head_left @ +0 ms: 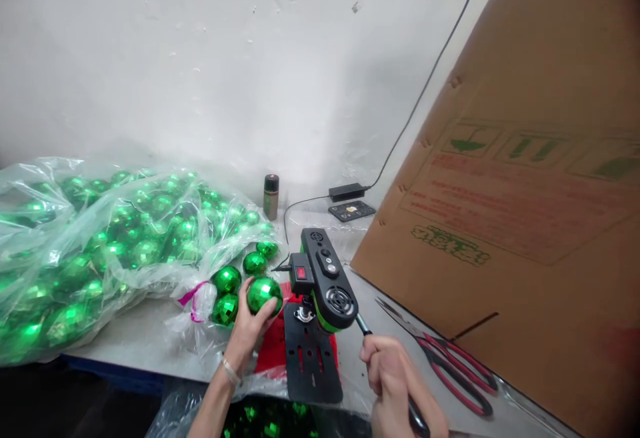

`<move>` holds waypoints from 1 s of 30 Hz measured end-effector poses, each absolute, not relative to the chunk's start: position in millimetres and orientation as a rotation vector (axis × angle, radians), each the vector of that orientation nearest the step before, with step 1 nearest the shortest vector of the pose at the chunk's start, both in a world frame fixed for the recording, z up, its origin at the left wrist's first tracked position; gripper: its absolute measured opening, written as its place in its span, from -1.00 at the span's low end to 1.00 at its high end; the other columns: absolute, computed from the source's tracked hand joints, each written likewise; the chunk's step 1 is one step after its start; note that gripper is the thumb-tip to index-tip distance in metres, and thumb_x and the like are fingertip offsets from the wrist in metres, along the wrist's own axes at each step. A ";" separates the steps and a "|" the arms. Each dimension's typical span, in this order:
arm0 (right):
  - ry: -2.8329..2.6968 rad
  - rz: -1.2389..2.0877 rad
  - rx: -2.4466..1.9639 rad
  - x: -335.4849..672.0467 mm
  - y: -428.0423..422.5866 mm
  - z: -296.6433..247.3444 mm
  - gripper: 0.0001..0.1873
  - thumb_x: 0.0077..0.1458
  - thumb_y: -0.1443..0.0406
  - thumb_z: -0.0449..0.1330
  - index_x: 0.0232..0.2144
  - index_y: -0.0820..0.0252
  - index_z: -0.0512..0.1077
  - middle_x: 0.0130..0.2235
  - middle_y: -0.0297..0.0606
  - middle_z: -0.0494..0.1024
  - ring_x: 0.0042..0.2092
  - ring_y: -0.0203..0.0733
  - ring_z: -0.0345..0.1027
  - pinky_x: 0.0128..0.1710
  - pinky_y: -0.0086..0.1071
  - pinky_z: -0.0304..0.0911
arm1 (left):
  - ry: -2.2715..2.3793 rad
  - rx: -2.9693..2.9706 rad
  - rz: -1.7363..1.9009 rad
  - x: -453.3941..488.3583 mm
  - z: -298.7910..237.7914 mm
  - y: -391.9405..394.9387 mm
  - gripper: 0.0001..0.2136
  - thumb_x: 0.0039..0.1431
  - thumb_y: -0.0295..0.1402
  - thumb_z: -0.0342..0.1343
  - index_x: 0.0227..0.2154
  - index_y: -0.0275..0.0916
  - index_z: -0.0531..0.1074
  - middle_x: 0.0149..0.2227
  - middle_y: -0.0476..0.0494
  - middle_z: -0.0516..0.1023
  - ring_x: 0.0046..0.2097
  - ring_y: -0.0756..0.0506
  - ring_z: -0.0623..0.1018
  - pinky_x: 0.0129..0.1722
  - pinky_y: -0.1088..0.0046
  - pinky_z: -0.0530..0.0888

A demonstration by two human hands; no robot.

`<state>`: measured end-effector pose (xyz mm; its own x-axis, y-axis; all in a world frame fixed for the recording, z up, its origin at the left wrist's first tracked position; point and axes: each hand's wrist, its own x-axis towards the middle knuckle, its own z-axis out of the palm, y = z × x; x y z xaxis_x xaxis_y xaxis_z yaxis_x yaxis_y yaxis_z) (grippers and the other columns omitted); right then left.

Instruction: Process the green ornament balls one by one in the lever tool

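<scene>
From the head view, your left hand (247, 321) is wrapped around a shiny green faceted ball (264, 293), fingers curled over its near side, and holds it just left of the small black-and-green press machine (323, 278) that stands in the middle of the tabletop (140, 331). The ball sits close to the machine's metal fitting (304, 313), though you cannot tell whether the two touch. Your right hand (395, 375) is clenched around the machine's lever handle (364, 326), which slants down and to the right from the machine's head toward the near edge. The machine rests on a black slotted base plate (310, 365) laid over a red sheet (273, 345).

Just behind your left hand, several more green balls (227, 279) spill from the open mouth of a large clear plastic bag (100, 251), which is packed with the same balls and fills the left side of the tabletop. A pink tie (193, 295) hangs at the bag's mouth. Red-handled scissors (445, 358) lie to the right of your right hand, beside a big tilted cardboard box (525, 191). Farther back, near the white wall (225, 58), stand a small brown bottle (271, 196), a black power adapter (347, 191) with its cable running up the wall, and a flat black device (351, 211).
</scene>
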<state>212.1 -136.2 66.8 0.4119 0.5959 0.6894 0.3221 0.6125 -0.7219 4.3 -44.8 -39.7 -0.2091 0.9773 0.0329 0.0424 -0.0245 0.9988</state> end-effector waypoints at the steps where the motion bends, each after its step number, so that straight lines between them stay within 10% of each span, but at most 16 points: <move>1: -1.172 0.203 -0.951 210.9 -135.6 71.8 -0.45 0.57 0.22 0.20 -0.55 0.11 0.36 -0.51 -0.35 0.40 -0.46 -0.25 0.32 -0.47 -0.33 0.09 | 1.274 0.955 1.357 0.1 -39.8 -63.3 -0.24 0.30 0.14 0.36 0.42 -0.12 0.36 0.23 -0.33 0.69 0.15 -0.34 0.77 0.05 0.13 0.73; 10: -1.179 0.234 -0.992 204.5 -133.6 102.6 -0.42 0.60 0.14 0.17 -0.55 0.09 0.28 -0.54 -0.40 0.34 -0.48 -0.28 0.27 -0.53 -0.36 0.04 | 0.957 0.276 1.204 13.6 -54.0 -124.1 -0.29 0.12 0.27 0.44 0.11 -0.20 0.63 0.07 -0.35 0.81 -0.03 -0.36 0.83 -0.12 0.16 0.76; 19: -1.246 0.230 -0.962 209.0 -137.1 91.5 -0.50 0.61 0.30 0.11 -0.49 0.10 0.29 -0.48 -0.39 0.41 -0.41 -0.30 0.37 -0.45 -0.40 0.17 | 1.403 1.271 1.167 40.5 -64.8 -113.6 -0.20 0.06 0.02 0.47 0.31 -0.18 0.42 0.29 -0.40 0.66 0.34 -0.47 0.65 0.40 -0.16 0.54; 30: -1.322 0.189 -0.940 212.6 -139.8 94.7 -0.59 0.57 0.40 0.09 -0.41 0.10 0.38 -0.44 -0.38 0.47 -0.43 -0.31 0.41 -0.44 -0.43 0.25 | 1.502 1.769 1.115 66.1 -69.7 -101.8 -0.31 -0.04 -0.23 0.45 0.23 -0.19 0.52 0.10 -0.37 0.74 0.18 -0.51 0.73 0.25 -0.26 0.65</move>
